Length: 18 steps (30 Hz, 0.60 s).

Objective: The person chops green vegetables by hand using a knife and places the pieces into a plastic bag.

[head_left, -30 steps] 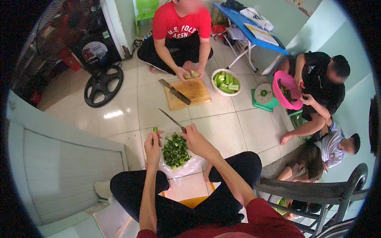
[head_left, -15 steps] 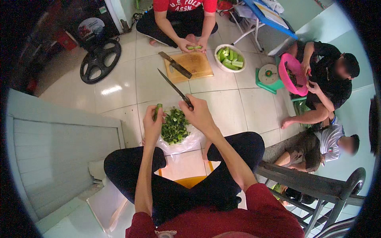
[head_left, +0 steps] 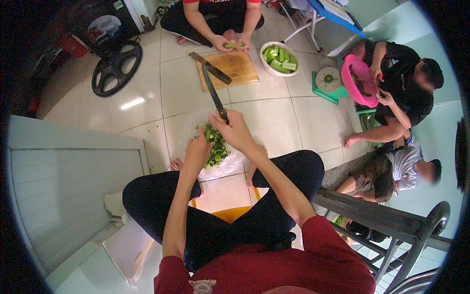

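My right hand (head_left: 230, 128) is closed round the handle of a knife (head_left: 213, 93), whose dark narrow blade points away from me. Beneath and between my hands, chopped green vegetables (head_left: 218, 150) lie heaped on a clear plastic bag (head_left: 224, 170) on the floor. My left hand (head_left: 197, 151) is at the left side of this heap, fingers bent down over the greens. Whatever its fingertips grip is mostly hidden.
Beyond the knife tip lie a wooden cutting board (head_left: 245, 68), a cleaver (head_left: 210, 67) and a bowl of cut green stalks (head_left: 279, 60). A person opposite handles green pieces. At right, another holds a pink basin (head_left: 358, 81) near a green scale (head_left: 327, 81). A black railing (head_left: 372, 215) stands lower right.
My left hand has turned down onto the greens; the green stalk piece it held upright no longer shows clearly. The knife has swung more upright, and the whole view has shifted slightly.
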Tool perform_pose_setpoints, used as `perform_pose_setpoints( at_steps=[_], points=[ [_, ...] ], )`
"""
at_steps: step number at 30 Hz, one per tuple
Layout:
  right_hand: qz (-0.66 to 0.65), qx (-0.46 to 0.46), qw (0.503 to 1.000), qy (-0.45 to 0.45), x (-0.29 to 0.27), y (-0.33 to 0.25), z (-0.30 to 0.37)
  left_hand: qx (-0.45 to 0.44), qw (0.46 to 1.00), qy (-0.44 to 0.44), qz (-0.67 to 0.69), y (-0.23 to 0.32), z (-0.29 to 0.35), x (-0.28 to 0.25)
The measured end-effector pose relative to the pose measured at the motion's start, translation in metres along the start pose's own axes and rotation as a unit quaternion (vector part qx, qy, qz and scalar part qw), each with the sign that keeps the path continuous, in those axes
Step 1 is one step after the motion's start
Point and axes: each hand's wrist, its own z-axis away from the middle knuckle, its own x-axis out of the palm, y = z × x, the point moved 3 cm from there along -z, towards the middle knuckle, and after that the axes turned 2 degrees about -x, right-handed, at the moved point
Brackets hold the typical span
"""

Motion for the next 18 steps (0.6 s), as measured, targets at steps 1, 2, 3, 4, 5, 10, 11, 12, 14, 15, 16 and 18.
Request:
perform_pose_setpoints(
  at_steps=[1, 2, 3, 4, 5, 10, 11, 12, 14, 15, 16, 18],
  points=[
    [-0.089, 0.053, 0.994, -0.023, 0.003, 0.004, 0.001, 0.0, 1.0, -0.001, 0.0, 0.0, 0.001, 0.001],
    [-0.089, 0.054, 0.994, -0.023, 0.001, 0.004, 0.002, 0.0, 0.999, -0.032, -0.016, 0.001, 0.001, 0.004],
    [-0.168, 0.111, 0.978, -0.047, 0.004, 0.002, 0.003, -0.003, 0.998, -0.062, -0.033, -0.002, 0.003, 0.007],
    [-0.245, 0.166, 0.952, -0.072, 0.007, 0.0, 0.005, -0.006, 0.997, -0.062, -0.034, -0.006, 0.005, 0.009],
    [-0.246, 0.167, 0.952, -0.073, 0.009, -0.002, 0.006, -0.001, 0.997, -0.053, -0.047, -0.011, 0.007, 0.011],
    [-0.348, 0.159, 0.922, 0.05, 0.016, 0.002, 0.012, 0.058, 0.99, -0.001, -0.131, -0.016, 0.008, 0.016],
    [-0.348, 0.16, 0.922, 0.052, 0.018, 0.007, 0.015, 0.061, 0.987, -0.008, -0.149, -0.014, 0.006, 0.014],
    [-0.373, 0.18, 0.908, 0.063, 0.021, 0.01, 0.019, 0.063, 0.984, -0.015, -0.168, -0.011, 0.006, 0.011],
    [-0.397, 0.201, 0.893, 0.076, 0.028, 0.016, 0.027, 0.05, 0.982, -0.056, -0.171, -0.006, 0.005, 0.005],
    [-0.433, 0.243, 0.865, 0.072, 0.034, 0.013, 0.03, 0.036, 0.979, -0.095, -0.175, -0.004, 0.005, 0.004],
    [-0.468, 0.285, 0.834, 0.069, 0.04, 0.012, 0.034, 0.036, 0.979, -0.097, -0.175, -0.001, 0.006, 0.0],
    [-0.49, 0.296, 0.819, 0.05, 0.048, 0.011, 0.04, 0.054, 0.98, -0.143, -0.127, 0.003, 0.009, -0.003]
  ],
)
